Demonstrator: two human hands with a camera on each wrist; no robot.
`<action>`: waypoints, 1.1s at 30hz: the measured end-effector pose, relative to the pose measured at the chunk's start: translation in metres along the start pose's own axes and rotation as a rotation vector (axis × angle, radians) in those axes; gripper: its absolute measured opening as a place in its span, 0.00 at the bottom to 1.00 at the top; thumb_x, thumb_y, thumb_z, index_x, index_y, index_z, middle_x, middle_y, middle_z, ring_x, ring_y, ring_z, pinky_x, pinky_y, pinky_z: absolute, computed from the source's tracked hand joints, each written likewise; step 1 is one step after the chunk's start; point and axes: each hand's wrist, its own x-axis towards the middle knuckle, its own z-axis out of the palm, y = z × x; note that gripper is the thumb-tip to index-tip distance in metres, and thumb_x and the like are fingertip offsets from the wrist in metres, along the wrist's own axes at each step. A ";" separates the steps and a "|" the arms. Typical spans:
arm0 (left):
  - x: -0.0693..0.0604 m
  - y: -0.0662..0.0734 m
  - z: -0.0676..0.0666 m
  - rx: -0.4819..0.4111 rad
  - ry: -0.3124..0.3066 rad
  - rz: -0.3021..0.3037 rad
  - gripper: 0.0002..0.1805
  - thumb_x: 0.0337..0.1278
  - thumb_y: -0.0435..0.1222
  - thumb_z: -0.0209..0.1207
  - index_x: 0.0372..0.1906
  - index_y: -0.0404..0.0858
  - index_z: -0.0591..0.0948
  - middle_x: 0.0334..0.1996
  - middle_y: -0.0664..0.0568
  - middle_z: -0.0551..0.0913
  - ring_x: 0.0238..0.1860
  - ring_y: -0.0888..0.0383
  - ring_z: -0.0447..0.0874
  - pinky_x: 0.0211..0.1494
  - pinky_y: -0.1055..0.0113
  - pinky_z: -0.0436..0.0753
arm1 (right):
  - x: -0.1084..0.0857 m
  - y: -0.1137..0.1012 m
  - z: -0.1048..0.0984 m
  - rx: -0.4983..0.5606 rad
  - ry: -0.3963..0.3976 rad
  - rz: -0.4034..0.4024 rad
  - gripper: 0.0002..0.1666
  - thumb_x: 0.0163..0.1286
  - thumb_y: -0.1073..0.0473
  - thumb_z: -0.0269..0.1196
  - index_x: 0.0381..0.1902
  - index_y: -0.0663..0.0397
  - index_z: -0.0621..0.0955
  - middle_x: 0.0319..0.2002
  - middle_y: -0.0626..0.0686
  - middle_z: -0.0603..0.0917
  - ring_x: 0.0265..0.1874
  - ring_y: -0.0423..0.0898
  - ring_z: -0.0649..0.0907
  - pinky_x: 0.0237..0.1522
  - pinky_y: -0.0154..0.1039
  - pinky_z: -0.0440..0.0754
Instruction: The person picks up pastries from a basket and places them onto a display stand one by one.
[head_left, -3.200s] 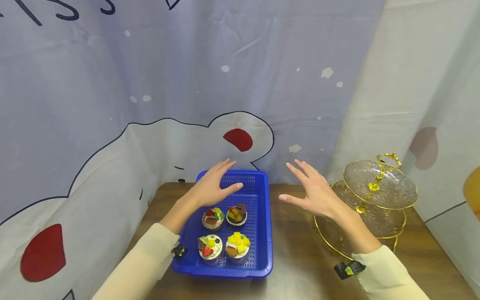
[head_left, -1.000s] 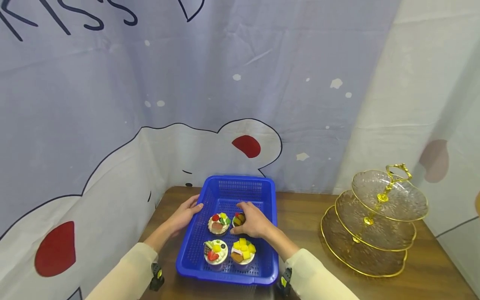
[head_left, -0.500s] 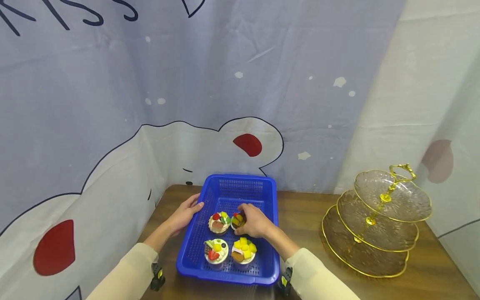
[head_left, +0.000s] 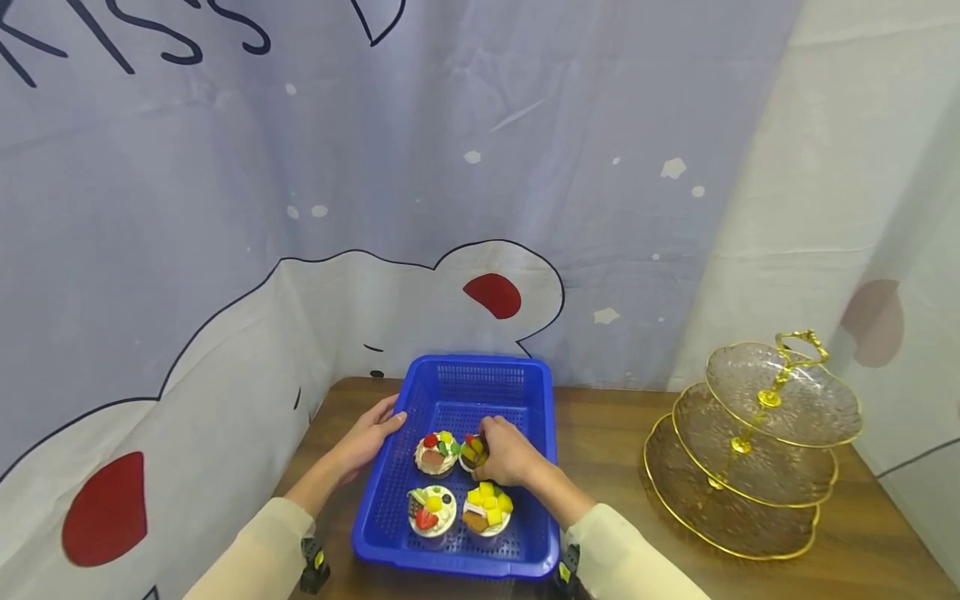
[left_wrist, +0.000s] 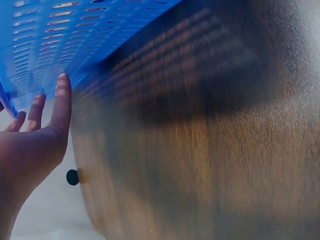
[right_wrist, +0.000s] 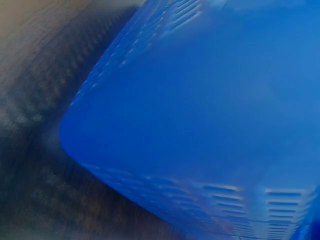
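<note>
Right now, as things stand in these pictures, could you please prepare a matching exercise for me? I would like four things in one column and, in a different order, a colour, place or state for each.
1. basket
2. stand
3. strawberry cake
4. right grip

A. holding the dark cake
B. clear with gold edges
C. blue
D. in the near row, left side

Pairs: 1-C, 2-B, 3-D, 4-A

On a bench (head_left: pixel 607 500) before a hanging cloth (head_left: pixel 585 200), a basket (head_left: pixel 453 567) holds four cupcakes (head_left: pixel 432 512) in two rows. A three-tier stand (head_left: pixel 753 454) is to the right. The left hand (head_left: pixel 367 437) touches the basket's left rim; the right hand (head_left: pixel 507 454) appears to grip the back-right cupcake (head_left: pixel 471 454).
</note>
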 end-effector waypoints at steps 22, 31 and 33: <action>0.003 0.006 -0.002 -0.037 0.016 -0.078 0.30 0.76 0.45 0.49 0.76 0.47 0.58 0.69 0.40 0.69 0.57 0.45 0.80 0.52 0.53 0.83 | -0.020 -0.018 -0.060 -0.039 0.071 -0.134 0.35 0.47 0.46 0.79 0.49 0.53 0.76 0.40 0.45 0.73 0.38 0.41 0.74 0.41 0.36 0.78; 0.001 0.004 0.000 -0.035 0.019 -0.094 0.30 0.75 0.48 0.49 0.76 0.49 0.58 0.67 0.41 0.71 0.55 0.46 0.82 0.50 0.52 0.84 | -0.052 -0.003 -0.092 0.010 0.207 -0.215 0.35 0.46 0.48 0.80 0.47 0.52 0.76 0.38 0.44 0.71 0.36 0.38 0.73 0.38 0.33 0.77; 0.001 0.004 0.001 -0.039 0.018 -0.090 0.30 0.75 0.47 0.49 0.76 0.49 0.58 0.67 0.40 0.71 0.54 0.47 0.82 0.50 0.52 0.84 | -0.059 0.002 -0.098 0.020 0.242 -0.223 0.34 0.45 0.48 0.80 0.46 0.52 0.76 0.37 0.44 0.70 0.36 0.38 0.72 0.38 0.34 0.76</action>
